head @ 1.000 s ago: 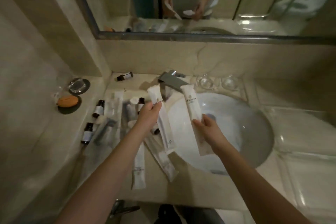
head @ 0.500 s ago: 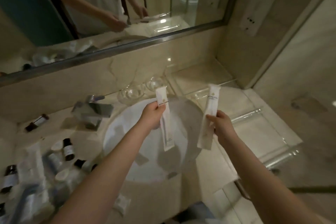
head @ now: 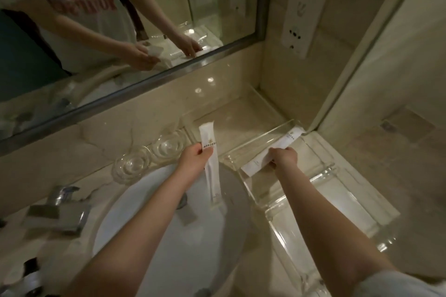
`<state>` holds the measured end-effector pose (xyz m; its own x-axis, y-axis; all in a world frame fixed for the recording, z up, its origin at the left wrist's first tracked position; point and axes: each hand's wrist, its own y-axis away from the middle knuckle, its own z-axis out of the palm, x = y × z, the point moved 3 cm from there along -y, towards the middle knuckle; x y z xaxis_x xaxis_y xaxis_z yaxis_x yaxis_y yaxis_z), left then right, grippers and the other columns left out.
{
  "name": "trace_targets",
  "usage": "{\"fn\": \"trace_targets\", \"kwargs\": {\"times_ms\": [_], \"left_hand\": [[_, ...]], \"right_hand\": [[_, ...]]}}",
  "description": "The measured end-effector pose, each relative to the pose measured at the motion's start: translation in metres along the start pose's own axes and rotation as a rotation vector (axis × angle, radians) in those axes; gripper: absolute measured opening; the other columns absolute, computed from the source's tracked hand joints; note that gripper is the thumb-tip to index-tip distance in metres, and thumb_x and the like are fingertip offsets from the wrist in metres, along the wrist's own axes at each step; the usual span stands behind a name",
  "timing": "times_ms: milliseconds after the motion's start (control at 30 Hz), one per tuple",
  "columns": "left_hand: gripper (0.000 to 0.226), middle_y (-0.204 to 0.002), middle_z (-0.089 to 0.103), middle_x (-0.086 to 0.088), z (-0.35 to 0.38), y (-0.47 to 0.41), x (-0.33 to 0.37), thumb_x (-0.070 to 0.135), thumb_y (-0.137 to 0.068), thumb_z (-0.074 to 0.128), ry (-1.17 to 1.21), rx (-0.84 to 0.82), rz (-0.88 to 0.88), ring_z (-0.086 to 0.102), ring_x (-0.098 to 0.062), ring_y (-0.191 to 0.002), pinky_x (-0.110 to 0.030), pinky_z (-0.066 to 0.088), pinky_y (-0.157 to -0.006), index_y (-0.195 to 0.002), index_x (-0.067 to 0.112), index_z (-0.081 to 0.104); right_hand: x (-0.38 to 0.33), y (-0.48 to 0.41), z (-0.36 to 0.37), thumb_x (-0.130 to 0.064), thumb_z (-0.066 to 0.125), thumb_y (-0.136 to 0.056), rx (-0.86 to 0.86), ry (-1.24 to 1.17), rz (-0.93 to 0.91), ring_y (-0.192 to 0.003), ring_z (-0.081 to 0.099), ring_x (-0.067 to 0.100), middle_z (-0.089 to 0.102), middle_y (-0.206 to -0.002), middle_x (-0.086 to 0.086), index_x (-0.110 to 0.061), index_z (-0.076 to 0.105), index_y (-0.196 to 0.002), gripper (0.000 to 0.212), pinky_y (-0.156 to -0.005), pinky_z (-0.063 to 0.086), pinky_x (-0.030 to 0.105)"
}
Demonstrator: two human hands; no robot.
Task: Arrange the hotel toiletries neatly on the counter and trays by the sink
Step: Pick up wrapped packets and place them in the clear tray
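While we look down from the head camera, our left hand [head: 196,160] is closed around a long white paper sachet [head: 209,149] held upright over the round white sink basin [head: 154,231]. It carries a small gold emblem and one line of print, too blurred to read. Our right hand [head: 283,158] pinches a second white paper sachet [head: 275,150], lying slanted on the near clear acrylic tray [head: 323,176]; its label is also unreadable. Another clear tray [head: 243,118] sits in the corner on the beige marble counter [head: 96,152]. Two clear glass dishes [head: 149,154] stand beside the basin, near the metal tap [head: 60,210]. The mirror [head: 120,19] shows a shirt with reversed pink letters.
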<state>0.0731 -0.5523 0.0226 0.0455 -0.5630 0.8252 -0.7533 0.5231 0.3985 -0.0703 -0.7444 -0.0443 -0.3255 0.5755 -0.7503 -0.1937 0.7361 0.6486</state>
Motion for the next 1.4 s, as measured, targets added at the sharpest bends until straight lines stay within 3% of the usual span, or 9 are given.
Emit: {"fn": "trace_targets", "kwargs": {"times_ms": [133, 267, 500, 633, 733, 867, 1000, 1200, 1400], "left_hand": [[0.015, -0.08, 0.056, -0.012, 0.006, -0.016, 0.001, 0.019, -0.091, 0.053, -0.006, -0.015, 0.008, 0.053, -0.019, -0.075, -0.034, 0.041, -0.072, -0.081, 0.01, 0.06], [0.016, -0.08, 0.057, -0.015, 0.013, -0.024, 0.001, 0.018, -0.091, 0.053, 0.013, -0.029, 0.026, 0.054, -0.021, -0.075, -0.036, 0.043, -0.071, -0.08, 0.009, 0.06], [0.015, -0.078, 0.053, -0.012, 0.019, -0.018, 0.007, 0.018, -0.091, 0.054, 0.058, -0.039, 0.049, 0.049, -0.019, -0.074, -0.034, 0.039, -0.071, -0.083, 0.008, 0.06], [0.017, -0.078, 0.058, -0.015, 0.019, -0.008, 0.034, 0.02, -0.091, 0.054, 0.137, 0.012, 0.11, 0.054, -0.021, -0.073, -0.036, 0.044, -0.07, -0.083, 0.007, 0.061], [0.014, -0.08, 0.064, -0.009, 0.029, 0.003, 0.064, 0.018, -0.092, 0.053, 0.227, 0.024, 0.155, 0.061, -0.021, -0.072, -0.034, 0.052, -0.071, -0.081, 0.013, 0.06], [0.014, -0.085, 0.064, -0.011, 0.044, 0.015, 0.082, 0.023, -0.091, 0.054, 0.234, -0.01, 0.219, 0.059, -0.023, -0.079, -0.044, 0.051, -0.077, -0.081, 0.019, 0.062], [0.012, -0.085, 0.065, 0.001, 0.054, 0.019, 0.066, 0.02, -0.093, 0.051, 0.19, -0.017, 0.203, 0.06, -0.014, -0.082, -0.03, 0.048, -0.075, -0.092, 0.017, 0.063], [0.026, -0.113, 0.067, -0.011, 0.067, 0.006, 0.013, 0.013, -0.088, 0.059, -0.204, -0.055, 0.19, 0.061, -0.021, -0.101, -0.026, 0.043, -0.088, -0.112, 0.005, 0.064], [0.034, -0.124, 0.062, -0.009, 0.096, 0.007, 0.004, 0.019, -0.086, 0.062, -0.42, -0.191, 0.248, 0.057, -0.021, -0.113, -0.02, 0.038, -0.091, -0.118, 0.008, 0.062]], "right_hand": [[0.004, -0.01, 0.007, -0.011, 0.063, -0.079, 0.006, 0.254, -0.04, -0.074, 0.054, 0.026, 0.055, -0.066, 0.006, -0.008, 0.055, -0.069, 0.014, -0.05, 0.038, 0.026], [0.001, -0.022, 0.01, -0.031, 0.058, -0.086, -0.021, 0.631, -0.149, -0.079, 0.052, 0.024, 0.058, -0.084, 0.007, -0.003, 0.063, -0.095, 0.03, -0.068, 0.038, 0.029], [-0.008, -0.005, -0.003, -0.046, 0.051, -0.089, 0.018, 0.845, -0.293, -0.082, 0.059, 0.024, 0.062, -0.084, 0.005, -0.009, 0.062, -0.092, 0.039, -0.068, 0.043, 0.031], [-0.016, 0.05, 0.0, -0.029, 0.059, -0.09, -0.447, 0.363, -0.421, -0.082, 0.063, 0.015, 0.068, -0.089, 0.001, -0.019, 0.064, -0.099, 0.015, -0.067, 0.047, 0.021], [-0.013, 0.086, 0.004, -0.02, 0.06, -0.09, -0.719, 0.345, -0.472, -0.077, 0.061, 0.004, 0.067, -0.086, -0.007, -0.014, 0.066, -0.104, 0.016, -0.069, 0.049, 0.018], [-0.011, 0.096, -0.004, -0.015, 0.063, -0.088, -0.628, 0.277, -0.498, -0.065, 0.057, 0.011, 0.061, -0.067, -0.007, -0.018, 0.064, -0.077, 0.011, -0.064, 0.045, 0.025], [-0.014, 0.083, -0.024, -0.012, 0.062, -0.088, -0.469, 0.156, -0.434, -0.075, 0.063, 0.026, 0.066, -0.087, 0.018, -0.008, 0.061, -0.085, 0.005, -0.07, 0.051, 0.042], [-0.002, 0.036, -0.049, -0.021, 0.061, -0.086, -0.114, 0.044, -0.159, -0.076, 0.062, 0.031, 0.06, -0.082, 0.013, -0.007, 0.059, -0.083, 0.014, -0.075, 0.055, 0.05], [0.033, 0.025, -0.02, -0.018, 0.061, -0.07, -0.04, 0.085, 0.06, -0.062, 0.058, 0.029, 0.059, -0.065, 0.013, 0.0, 0.058, -0.07, 0.018, -0.057, 0.045, 0.032]]}}
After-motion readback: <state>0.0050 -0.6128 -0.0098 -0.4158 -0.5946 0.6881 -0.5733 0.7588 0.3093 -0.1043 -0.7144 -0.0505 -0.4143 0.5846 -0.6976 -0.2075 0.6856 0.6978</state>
